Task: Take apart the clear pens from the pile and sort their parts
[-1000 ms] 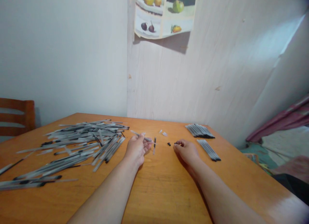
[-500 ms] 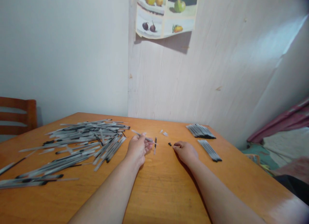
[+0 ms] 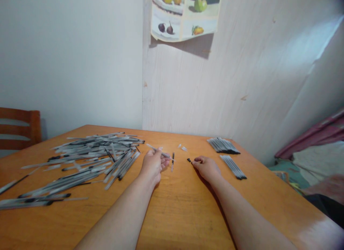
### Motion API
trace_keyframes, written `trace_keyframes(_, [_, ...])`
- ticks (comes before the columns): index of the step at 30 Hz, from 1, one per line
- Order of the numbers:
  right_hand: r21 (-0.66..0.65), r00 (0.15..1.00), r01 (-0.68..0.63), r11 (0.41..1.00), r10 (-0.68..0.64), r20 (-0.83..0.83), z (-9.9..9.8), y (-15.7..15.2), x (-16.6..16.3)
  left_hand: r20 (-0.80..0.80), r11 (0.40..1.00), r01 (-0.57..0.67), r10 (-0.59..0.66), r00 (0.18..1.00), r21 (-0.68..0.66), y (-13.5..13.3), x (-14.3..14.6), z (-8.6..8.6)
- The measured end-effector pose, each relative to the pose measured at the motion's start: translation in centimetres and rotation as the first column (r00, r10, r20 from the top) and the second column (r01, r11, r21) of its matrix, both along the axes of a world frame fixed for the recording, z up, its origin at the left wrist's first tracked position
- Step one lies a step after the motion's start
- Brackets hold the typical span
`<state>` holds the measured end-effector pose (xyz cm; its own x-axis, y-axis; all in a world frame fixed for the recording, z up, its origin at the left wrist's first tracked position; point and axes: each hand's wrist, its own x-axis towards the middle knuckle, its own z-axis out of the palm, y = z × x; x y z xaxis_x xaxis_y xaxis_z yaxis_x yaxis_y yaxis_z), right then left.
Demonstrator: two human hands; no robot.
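Observation:
My left hand [image 3: 153, 165] is closed around a clear pen barrel [image 3: 158, 151] that sticks out past the fingers, just right of a big loose heap of pen parts [image 3: 88, 160]. My right hand [image 3: 205, 167] rests on the wooden table [image 3: 177, 210] with fingers curled, its fingertips touching a tiny black cap [image 3: 189, 160]. I cannot tell whether it grips the cap. A thin pen refill [image 3: 172, 161] lies on the table between the two hands.
Two tidy bundles of pens [image 3: 222, 145] [image 3: 232, 166] lie at the table's right edge. Small clear bits [image 3: 182, 147] sit near the far side. A wooden chair [image 3: 20, 130] stands at left, a fruit poster [image 3: 185, 13] hangs on the wall, fabric [image 3: 314, 135] at right.
My right hand has crept slightly left toward the black cap and now touches it. The left hand keeps its hold on the barrel.

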<state>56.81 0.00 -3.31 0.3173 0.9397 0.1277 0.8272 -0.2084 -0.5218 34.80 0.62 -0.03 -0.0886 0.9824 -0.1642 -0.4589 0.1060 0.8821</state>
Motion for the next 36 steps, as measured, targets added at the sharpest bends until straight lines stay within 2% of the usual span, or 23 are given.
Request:
trace_keyframes(5, [-0.035, 0.999, 0.022, 0.999, -0.021, 0.033, -0.01, -0.07, 0.03, -0.009, 1.0, -0.002, 0.002, 1.0, 0.004, -0.11, 0.02, 0.13])
trace_keyframes(22, [-0.024, 0.998, 0.049, 0.999, -0.048, 0.035, 0.19, -0.22, -0.59, -0.04, 1.0, 0.008, -0.008, 0.999, 0.006, 0.16, 0.09, -0.25])
trace_keyframes(31, [0.042, 0.999, 0.036, 0.998, -0.035, -0.022, -0.22, -0.13, 0.12, -0.045, 1.0, 0.007, -0.007, 0.999, 0.002, 0.23, 0.13, -0.24])
trace_keyframes(36, [0.181, 0.996, -0.022, 0.983, 0.037, -0.081, 0.08, -0.57, -0.73, -0.061, 0.999, 0.031, -0.03, 0.998, 0.017, 0.13, 0.31, -0.35])
